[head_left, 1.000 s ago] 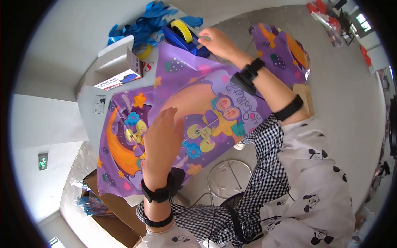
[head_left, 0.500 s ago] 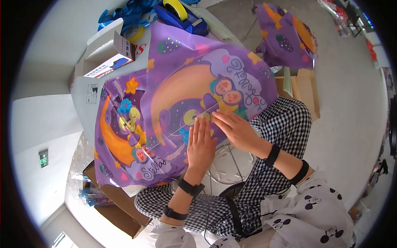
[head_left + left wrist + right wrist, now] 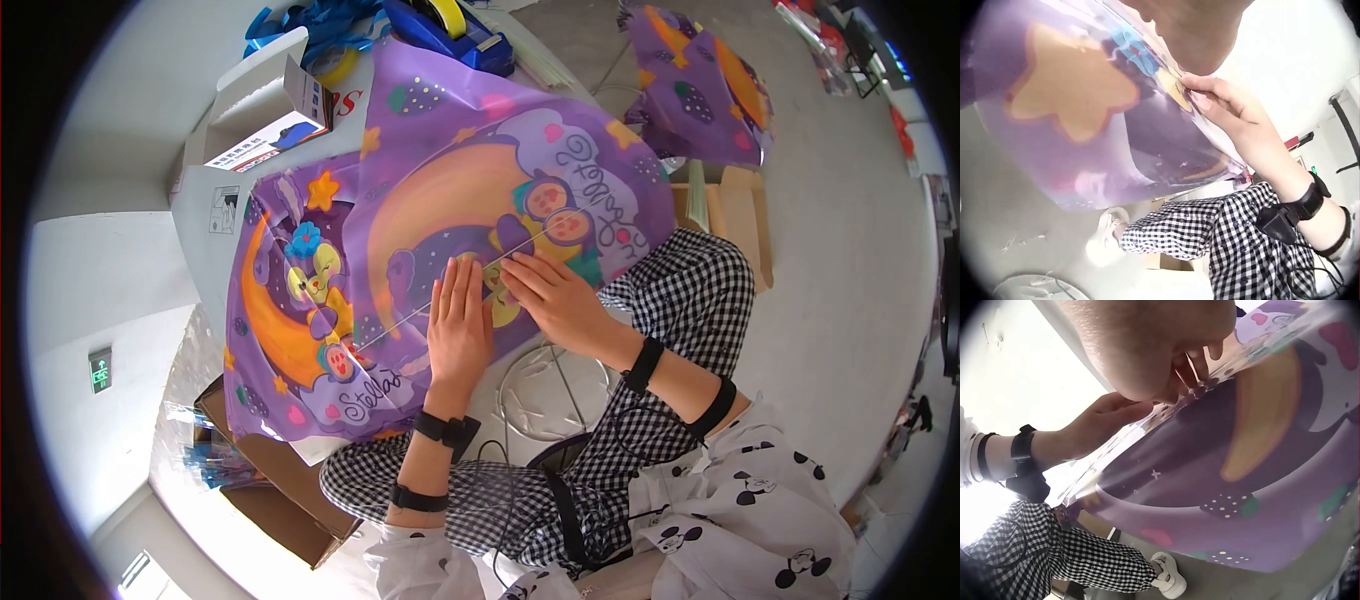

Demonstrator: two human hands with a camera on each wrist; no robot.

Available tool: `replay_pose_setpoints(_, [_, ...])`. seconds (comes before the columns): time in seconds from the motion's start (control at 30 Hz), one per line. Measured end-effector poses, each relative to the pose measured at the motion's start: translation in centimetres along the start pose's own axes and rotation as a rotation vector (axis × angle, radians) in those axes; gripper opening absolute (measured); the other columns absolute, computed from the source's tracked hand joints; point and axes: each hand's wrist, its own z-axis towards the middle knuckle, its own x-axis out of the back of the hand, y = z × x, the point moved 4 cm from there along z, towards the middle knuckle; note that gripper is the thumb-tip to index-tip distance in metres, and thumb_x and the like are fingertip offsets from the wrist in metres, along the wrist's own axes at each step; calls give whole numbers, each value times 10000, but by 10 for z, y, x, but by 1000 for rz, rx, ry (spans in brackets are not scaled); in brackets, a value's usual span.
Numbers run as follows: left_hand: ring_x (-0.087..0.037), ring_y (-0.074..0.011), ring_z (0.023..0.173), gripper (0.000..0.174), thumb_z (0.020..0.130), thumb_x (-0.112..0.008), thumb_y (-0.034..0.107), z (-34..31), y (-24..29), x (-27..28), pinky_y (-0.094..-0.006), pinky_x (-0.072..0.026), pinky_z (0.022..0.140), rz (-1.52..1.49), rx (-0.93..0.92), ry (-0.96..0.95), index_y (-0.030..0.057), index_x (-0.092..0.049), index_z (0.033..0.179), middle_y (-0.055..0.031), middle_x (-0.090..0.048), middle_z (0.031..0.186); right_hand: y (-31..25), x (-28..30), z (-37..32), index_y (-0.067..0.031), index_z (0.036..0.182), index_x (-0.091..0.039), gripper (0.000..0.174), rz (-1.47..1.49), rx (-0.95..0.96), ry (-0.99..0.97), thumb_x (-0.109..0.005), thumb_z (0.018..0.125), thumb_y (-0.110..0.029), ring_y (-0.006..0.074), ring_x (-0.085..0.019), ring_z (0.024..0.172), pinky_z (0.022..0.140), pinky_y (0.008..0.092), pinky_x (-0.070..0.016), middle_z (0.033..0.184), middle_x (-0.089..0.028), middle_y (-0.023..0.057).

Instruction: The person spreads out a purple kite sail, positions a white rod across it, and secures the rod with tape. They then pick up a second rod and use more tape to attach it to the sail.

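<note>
A purple plastic sheet (image 3: pixel 475 105) with a moon and cartoon print lies before me, pale side up, a thin white line (image 3: pixel 405 327) running slantwise across it. My left hand (image 3: pixel 458 330) rests on the sheet with fingers straight, fingertips on that line. Just to its right, my right hand (image 3: pixel 565 310) touches the line too, its fingers extended and close together. A glossier, brighter sheet (image 3: pixel 262 300) with an orange moon spreads out on the left. From below, the left wrist view shows the right hand (image 3: pixel 1244 119) at the sheet's upper surface.
A blue tape dispenser (image 3: pixel 480 48) stands behind the sheet, beside blue ribbon (image 3: pixel 340 15) and an open white box (image 3: pixel 265 115). Another purple sheet (image 3: pixel 690 95) hangs at the far right above an open cardboard box (image 3: pixel 745 215). A brown carton (image 3: pixel 290 500) sits lower left.
The right hand has come from beside the tape dispenser down to the white line. My left hand has moved next to it, and both have since shifted slightly left.
</note>
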Motion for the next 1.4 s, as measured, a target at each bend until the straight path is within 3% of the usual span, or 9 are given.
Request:
replay_pose_setpoints(0.2, [-323,-283,1446,543,970,-543,172,2,-5,-7,-461,-273,1175,42,-42,-67,19,-385,1466,-137,-385,1530,0,-2,0,18,1252,-575,431,36,-35,4,-607,846,-123,263,-475,1311,1105,417,-384,1351,-544,134])
replay_pose_setpoints(0.5, [-233,-288,1486,672,947,-580,304,-3,-7,-15,-489,-222,1194,89,-6,-96,11,-331,1498,-130,-292,1584,-5,-13,11,23,1357,-505,564,45,-55,14,-626,897,-279,264,-415,1380,1133,442,-341,1464,-456,144])
replay_pose_setpoints(0.8, [-220,-302,1488,675,955,-565,262,-5,-10,-16,-495,-210,1195,64,-14,-118,-5,-288,1510,-151,-260,1594,4,-10,5,27,1402,-438,674,62,-52,-46,-657,883,-344,300,-340,1425,1166,461,-283,1489,-404,179])
replay_pose_setpoints(1.03, [-189,-344,1494,687,946,-581,215,-2,-2,7,-505,-172,1199,-25,26,-28,9,-269,1523,-175,-254,1593,2,13,10,16,1415,-421,652,153,-114,32,-657,895,-298,326,-337,1424,1162,472,-281,1489,-402,187])
replay_pose_setpoints(1.1, [-203,-348,1490,686,938,-598,192,6,7,30,-504,-170,1198,-127,41,45,8,-280,1517,-183,-265,1587,3,36,12,4,1413,-420,633,225,-170,68,-658,902,-284,340,-354,1408,1158,465,-284,1475,-419,183])
replay_pose_setpoints(1.2, [-266,-337,1471,647,936,-611,132,27,24,79,-465,-224,1182,-319,97,144,-6,-319,1497,-185,-316,1566,26,77,23,-28,1398,-430,573,522,-266,254,-652,926,-265,335,-431,1347,1098,441,-369,1447,-447,173])
replay_pose_setpoints(1.23, [-282,-329,1465,638,935,-614,124,35,25,91,-452,-241,1176,-412,130,173,-5,-331,1492,-180,-331,1560,37,93,33,-44,1355,-466,489,795,-424,228,-634,952,-266,298,-522,1259,999,398,-457,1406,-490,162])
replay_pose_setpoints(1.3, [-355,-290,1428,588,949,-603,102,54,26,110,-398,-300,1152,-623,241,188,10,-367,1480,-171,-384,1531,79,111,58,-40,1314,-520,433,819,-445,302,-623,961,-270,254,-584,1178,915,360,-502,1337,-559,148])
replay_pose_setpoints(1.4, [-461,-281,1340,534,935,-587,63,101,5,109,-377,-393,1074,-1055,388,240,-54,-407,1424,-198,-495,1409,142,116,115,-15,1224,-604,397,812,-474,373,-631,942,-293,258,-632,1081,887,357,-506,1192,-654,134])
